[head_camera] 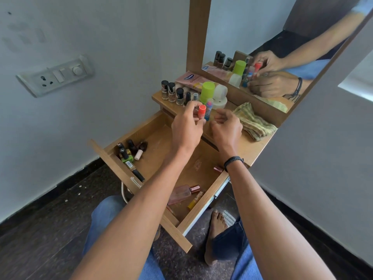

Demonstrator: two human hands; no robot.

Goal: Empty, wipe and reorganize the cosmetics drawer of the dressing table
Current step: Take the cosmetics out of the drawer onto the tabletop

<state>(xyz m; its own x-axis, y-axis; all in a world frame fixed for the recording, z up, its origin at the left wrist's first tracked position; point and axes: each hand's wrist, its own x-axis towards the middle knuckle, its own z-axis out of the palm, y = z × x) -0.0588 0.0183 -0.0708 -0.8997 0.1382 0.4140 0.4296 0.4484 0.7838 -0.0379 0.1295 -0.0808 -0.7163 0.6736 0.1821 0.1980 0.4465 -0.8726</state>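
While the left hand (186, 126) pinches an orange-capped tube (201, 112) over the table (257, 149), the right hand (226, 129) hovers loosely curled, empty; the tube is best stood upright beside the blue tube (208, 110).

On the shelf (260, 146), 5 polish bottles (171, 91) are stood in a row at the left, a pink tube (191, 79) is laid behind them, a green-capped bottle (207, 90) and a white jar (220, 96) are set just beside, and a folded cloth (254, 124) is laid at the right. In the open drawer (161, 142), a bottle cluster (129, 152) is gathered against the front panel's left end, and a perfume bottle (181, 194) is laid beside a yellow tube (194, 200) near its right end.
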